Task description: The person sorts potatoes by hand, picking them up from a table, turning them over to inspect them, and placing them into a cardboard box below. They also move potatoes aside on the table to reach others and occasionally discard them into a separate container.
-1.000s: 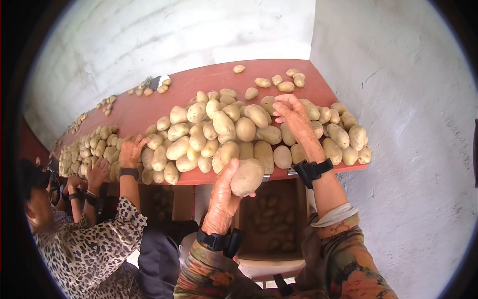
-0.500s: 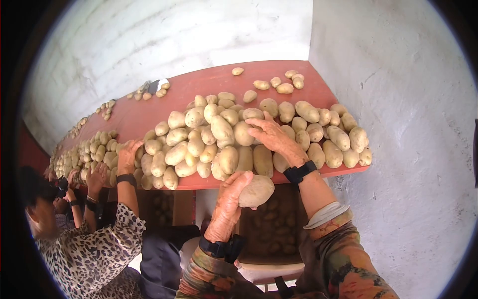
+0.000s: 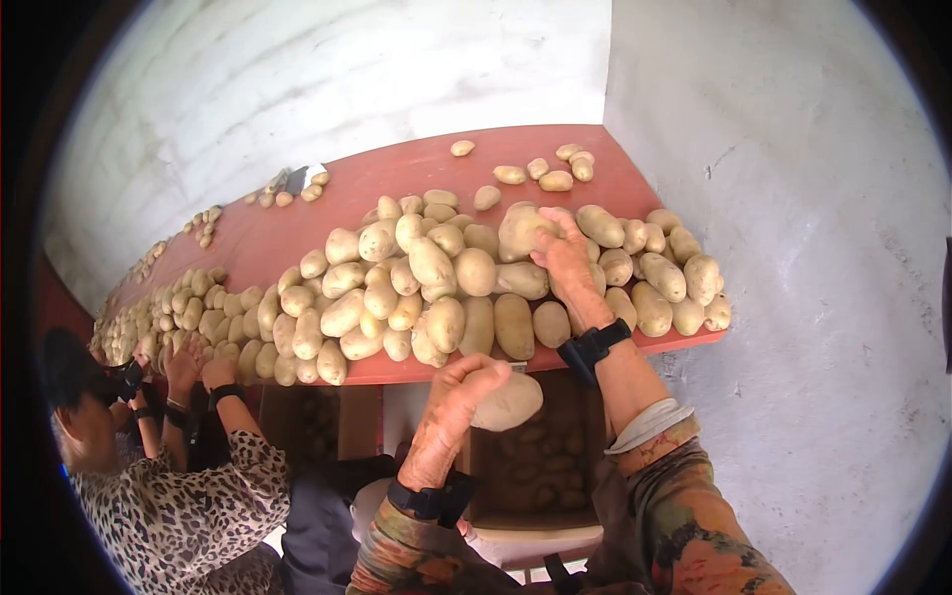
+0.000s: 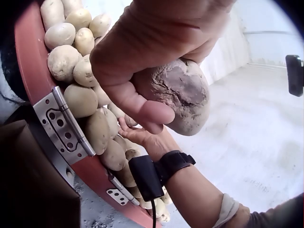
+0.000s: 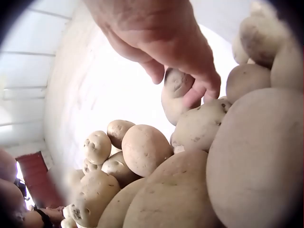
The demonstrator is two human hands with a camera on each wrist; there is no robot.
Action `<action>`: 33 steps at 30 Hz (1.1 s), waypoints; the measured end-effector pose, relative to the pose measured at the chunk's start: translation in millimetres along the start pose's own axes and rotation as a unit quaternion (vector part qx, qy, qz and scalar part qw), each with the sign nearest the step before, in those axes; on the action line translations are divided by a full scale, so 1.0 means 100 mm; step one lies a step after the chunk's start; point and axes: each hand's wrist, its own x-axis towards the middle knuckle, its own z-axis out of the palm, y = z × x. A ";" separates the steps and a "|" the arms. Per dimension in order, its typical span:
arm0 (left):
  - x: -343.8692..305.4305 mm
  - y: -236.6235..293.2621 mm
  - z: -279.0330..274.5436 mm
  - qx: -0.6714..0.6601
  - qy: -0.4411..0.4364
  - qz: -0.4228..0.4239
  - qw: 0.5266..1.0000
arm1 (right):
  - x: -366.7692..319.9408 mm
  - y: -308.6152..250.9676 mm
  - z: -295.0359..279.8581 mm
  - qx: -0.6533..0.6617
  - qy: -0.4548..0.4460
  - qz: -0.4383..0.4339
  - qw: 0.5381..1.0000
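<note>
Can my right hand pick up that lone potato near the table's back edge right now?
Probably not yet: your right hand grips another potato, and the lone potato lies beyond the heap. Nothing appears to cover it, though.

Room over potato heap (image 3: 431, 268) | right — grey wall (image 3: 793, 258) blocks | left — neighbour's arm (image 3: 239, 417)

leopard-print garment (image 3: 178, 511), left | grey wall (image 3: 783, 248), right | metal hinge (image 4: 71, 121) | dark scrap (image 3: 296, 180), possibly cloth
</note>
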 end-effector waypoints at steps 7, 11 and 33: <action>-0.07 -0.01 0.07 0.298 -0.079 0.009 0.951 | -0.07 -0.25 -0.10 0.141 -0.007 0.036 0.989; -0.05 -0.05 0.06 0.390 -0.078 0.019 0.917 | -0.07 -0.28 -0.15 0.188 -0.033 0.014 0.982; 0.13 0.03 -0.21 -0.221 -0.001 0.061 0.973 | -1.00 -0.95 0.41 -0.197 -0.370 -0.073 0.905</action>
